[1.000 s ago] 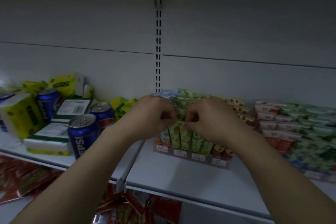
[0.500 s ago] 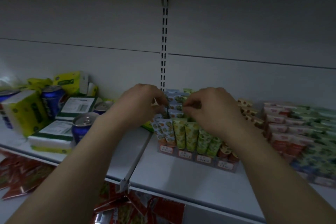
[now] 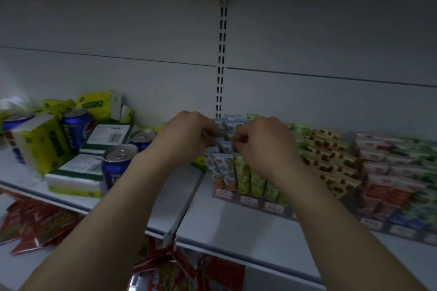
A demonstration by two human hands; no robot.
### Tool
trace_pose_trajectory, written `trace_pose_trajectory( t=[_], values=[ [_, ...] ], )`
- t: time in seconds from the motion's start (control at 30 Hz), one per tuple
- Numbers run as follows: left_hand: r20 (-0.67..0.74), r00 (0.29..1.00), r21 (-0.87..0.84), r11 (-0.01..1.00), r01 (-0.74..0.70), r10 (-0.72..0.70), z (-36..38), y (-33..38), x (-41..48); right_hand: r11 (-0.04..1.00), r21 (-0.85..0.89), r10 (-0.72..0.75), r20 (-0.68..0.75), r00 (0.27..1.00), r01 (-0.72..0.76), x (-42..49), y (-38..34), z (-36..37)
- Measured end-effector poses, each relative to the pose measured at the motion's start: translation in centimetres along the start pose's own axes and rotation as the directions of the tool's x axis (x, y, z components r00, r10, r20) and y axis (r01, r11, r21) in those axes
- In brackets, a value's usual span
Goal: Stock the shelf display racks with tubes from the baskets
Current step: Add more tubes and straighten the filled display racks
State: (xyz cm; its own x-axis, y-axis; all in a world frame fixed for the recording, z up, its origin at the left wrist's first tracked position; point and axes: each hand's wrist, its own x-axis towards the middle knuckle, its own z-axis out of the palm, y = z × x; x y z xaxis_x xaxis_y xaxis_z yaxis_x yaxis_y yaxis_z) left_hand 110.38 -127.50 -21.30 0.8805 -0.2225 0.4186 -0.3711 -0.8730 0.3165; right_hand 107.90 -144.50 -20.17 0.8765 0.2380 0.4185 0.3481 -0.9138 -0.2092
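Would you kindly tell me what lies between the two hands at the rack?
Head view: fruit-printed tubes stand in the rack between the left hand and right hand; both seem to pinch them.

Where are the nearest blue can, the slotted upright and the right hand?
nearest blue can (image 3: pixel 120 152): head view, silver top.
slotted upright (image 3: pixel 222 59): head view, slotted strip.
right hand (image 3: pixel 264 142): head view, back of hand.

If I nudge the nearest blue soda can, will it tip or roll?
The can stands upright, so a low push probably slides it. Its top looks sealed, so likely full and steady. Tipped over, its round side would likely roll.
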Motion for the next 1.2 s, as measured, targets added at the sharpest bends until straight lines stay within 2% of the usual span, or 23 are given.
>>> trace_pose_trajectory(
  t=[0.17,0.3,0.37,0.5,0.7,0.87,0.93,1.0,1.1,1.2],
  values=[
    [0.050,0.994,-0.056,0.994,-0.093,0.096,-2.7,0.5,-1.2,0.999,0.029,-0.033,-0.026,0.999,0.034,-0.4,0.1,-1.2],
    [0.189,0.974,0.000,0.991,-0.131,0.129,-2.8,1.0,-2.1,0.992,0.058,-0.109,-0.015,0.994,0.109,-0.9,-0.5,-2.5],
    [0.205,0.971,0.038,0.990,-0.137,0.126,-2.0,1.0,-2.1,0.986,-0.045,-0.158,0.036,0.987,0.159,-1.1,-1.0,-2.1],
    [0.138,0.984,0.037,0.993,-0.115,0.109,-0.7,0.6,-1.8,0.953,-0.204,-0.217,0.056,0.975,0.224,-1.5,-1.5,-0.4],
    [0.073,0.988,0.001,0.991,-0.136,0.135,-0.3,0.6,-1.7,0.969,-0.156,-0.193,-0.004,0.981,0.190,-1.4,-0.5,0.0],
    [0.114,0.985,0.004,0.991,-0.131,0.130,-0.7,0.7,-1.6,0.974,-0.116,-0.194,0.002,0.981,0.193,-1.3,-0.2,-0.2],
    [0.085,0.987,-0.051,0.990,-0.135,0.139,-1.5,1.2,-1.6,0.990,-0.004,-0.140,0.020,0.990,0.140,-1.2,0.6,-1.7],
    [0.012,0.989,-0.102,0.984,-0.147,0.149,-2.2,1.8,-1.3,0.997,0.060,-0.053,-0.031,0.998,0.055,-0.9,2.2,-3.4],
    [-0.057,0.983,-0.073,0.981,-0.180,0.176,-2.3,3.2,-0.6,0.999,-0.015,0.046,-0.125,0.991,-0.048,-0.7,5.2,-5.2],
    [-0.053,0.975,-0.031,0.975,-0.220,0.218,-1.5,5.0,0.0,0.995,-0.026,0.095,-0.075,0.993,-0.097,-1.1,6.4,-5.7]
  ],
)
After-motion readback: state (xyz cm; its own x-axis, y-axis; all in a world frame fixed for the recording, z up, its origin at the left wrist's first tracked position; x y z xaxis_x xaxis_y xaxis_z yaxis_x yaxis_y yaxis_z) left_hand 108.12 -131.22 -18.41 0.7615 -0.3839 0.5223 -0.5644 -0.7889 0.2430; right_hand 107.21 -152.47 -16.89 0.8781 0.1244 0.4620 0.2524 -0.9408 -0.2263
